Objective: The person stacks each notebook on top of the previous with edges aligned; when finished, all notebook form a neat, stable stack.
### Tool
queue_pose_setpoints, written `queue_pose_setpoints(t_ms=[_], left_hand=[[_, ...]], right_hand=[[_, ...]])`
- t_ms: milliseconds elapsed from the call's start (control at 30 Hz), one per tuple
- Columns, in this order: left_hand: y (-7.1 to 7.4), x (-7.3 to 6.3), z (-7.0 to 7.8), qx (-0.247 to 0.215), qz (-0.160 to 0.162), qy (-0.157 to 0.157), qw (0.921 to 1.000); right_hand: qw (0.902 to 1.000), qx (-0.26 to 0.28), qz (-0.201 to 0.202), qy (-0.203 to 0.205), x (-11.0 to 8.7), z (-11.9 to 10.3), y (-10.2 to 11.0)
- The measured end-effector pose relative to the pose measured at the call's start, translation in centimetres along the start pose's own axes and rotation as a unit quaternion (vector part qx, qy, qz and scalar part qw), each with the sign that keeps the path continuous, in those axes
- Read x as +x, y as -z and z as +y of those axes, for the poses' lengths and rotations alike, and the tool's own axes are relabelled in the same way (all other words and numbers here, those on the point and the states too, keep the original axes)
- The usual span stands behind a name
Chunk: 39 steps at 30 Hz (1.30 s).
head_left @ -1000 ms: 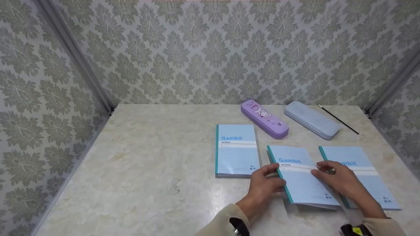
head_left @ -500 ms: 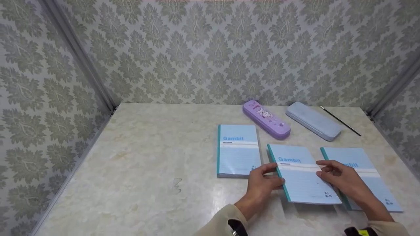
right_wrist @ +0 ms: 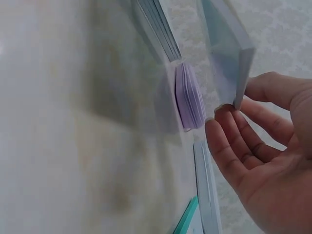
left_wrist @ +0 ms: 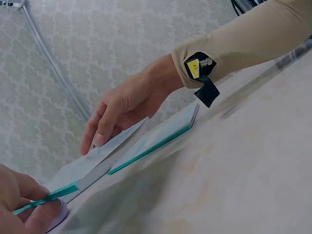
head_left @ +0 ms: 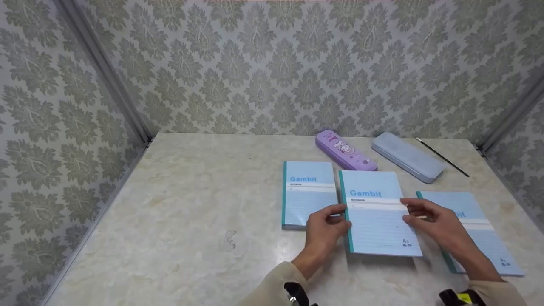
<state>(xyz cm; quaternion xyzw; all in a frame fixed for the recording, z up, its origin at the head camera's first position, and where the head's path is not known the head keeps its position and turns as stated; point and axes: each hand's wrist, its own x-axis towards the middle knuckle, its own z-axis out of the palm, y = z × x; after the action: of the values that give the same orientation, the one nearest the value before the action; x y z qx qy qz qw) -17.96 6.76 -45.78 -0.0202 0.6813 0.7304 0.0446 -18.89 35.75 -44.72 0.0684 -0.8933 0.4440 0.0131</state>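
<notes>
A light blue Gambit notebook (head_left: pixel 376 229) with a green spine is held off the table between both hands, tilted slightly. My left hand (head_left: pixel 325 233) pinches its spine edge with thumb and fingers; the left wrist view has the green spine (left_wrist: pixel 61 191) between them. On the opposite edge, my right hand (head_left: pixel 442 227) pinches the pages, and in the right wrist view the thumb and fingertips meet the notebook (right_wrist: pixel 229 63) at its corner. One matching notebook (head_left: pixel 308 197) lies to the left, partly behind the left hand. Another notebook (head_left: pixel 488 242) lies under the right forearm.
A purple pencil case (head_left: pixel 346 151) lies behind the held notebook, its near end close to the notebook's top edge. A pale blue-grey case (head_left: pixel 406 157) and a thin black pencil (head_left: pixel 442 156) are at the back right. Patterned panels (head_left: pixel 263 68) wall the table.
Both hands have raised the notebook and carried it left and away from the body, straightening it. It now stands closer to the left notebook and overlaps the purple case's near end in view.
</notes>
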Motion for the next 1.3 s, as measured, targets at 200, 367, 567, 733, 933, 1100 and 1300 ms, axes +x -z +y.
queue_pose_setpoints(t_ms=[200, 367, 567, 733, 933, 1100, 1300], left_hand=[[1.5, 0.5, 0.2, 0.05, 0.013, -0.027, 0.9983], [2.6, 0.9, 0.6, 0.079, 0.027, -0.032, 0.996], [4.1, 1.4, 1.2, 0.112, 0.046, -0.044, 0.9917], [5.3, 1.7, 1.4, 0.126, 0.055, -0.071, 0.9879], [6.8, 2.2, 1.3, 0.136, 0.067, -0.084, 0.9849], [8.1, 2.6, 1.3, 0.125, 0.072, -0.074, 0.9867], [9.3, 3.1, 1.0, 0.127, 0.088, -0.062, 0.986]], right_hand=[[0.999, 0.02, 0.004, 0.04, 0.9, -1.0, -1.1], [0.9973, 0.037, 0.015, 0.062, 1.6, -1.9, -2.3], [0.9955, 0.054, 0.029, 0.072, 2.6, -3.2, -3.7], [0.997, 0.052, 0.034, 0.047, 3.4, -4.2, -4.7], [0.9981, 0.053, 0.029, 0.015, 4.3, -5.3, -6.0], [0.9984, 0.048, 0.029, 0.003, 5.1, -6.0, -7.2], [0.9975, 0.062, 0.035, 0.002, 5.9, -6.6, -8.7]])
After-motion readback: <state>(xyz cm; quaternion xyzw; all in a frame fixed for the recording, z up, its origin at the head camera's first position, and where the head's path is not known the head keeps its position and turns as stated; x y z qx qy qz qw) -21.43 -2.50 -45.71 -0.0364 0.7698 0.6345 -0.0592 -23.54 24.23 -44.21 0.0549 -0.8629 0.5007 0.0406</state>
